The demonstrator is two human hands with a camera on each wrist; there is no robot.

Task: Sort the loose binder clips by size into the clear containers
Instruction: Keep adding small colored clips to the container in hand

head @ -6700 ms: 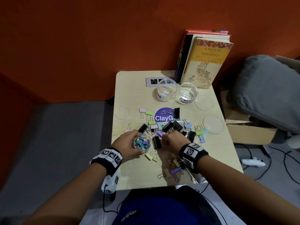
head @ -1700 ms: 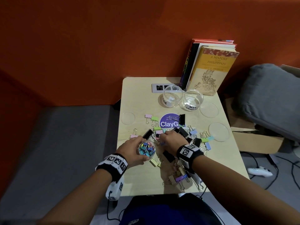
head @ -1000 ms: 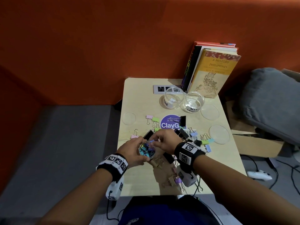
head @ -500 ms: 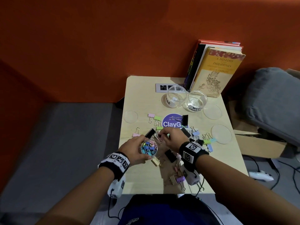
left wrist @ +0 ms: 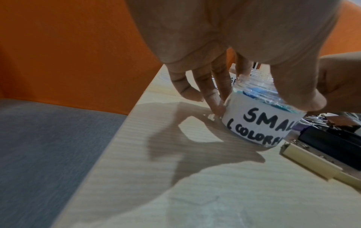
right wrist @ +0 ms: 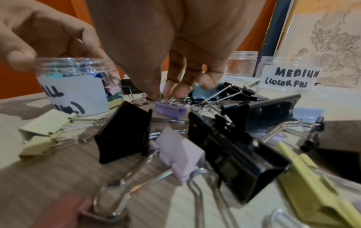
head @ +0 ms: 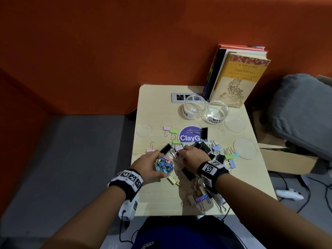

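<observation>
My left hand grips a clear jar labelled SMALL, which stands on the table and holds several small coloured clips. Just right of it, my right hand reaches down into the heap of loose binder clips. Its fingertips pinch together on the wire handles of a small purple clip. Large black clips and pastel ones lie around it. The MEDIUM jar and a second clear jar stand at the back, with nothing in them.
Three clear lids lie flat on the small table. Books lean on the orange wall behind the jars. A purple sticker sits mid-table. A cardboard box stands at the right.
One second ago my right hand was over the SMALL jar; it has moved back right and down into the heap. My left hand keeps its hold on the jar.
</observation>
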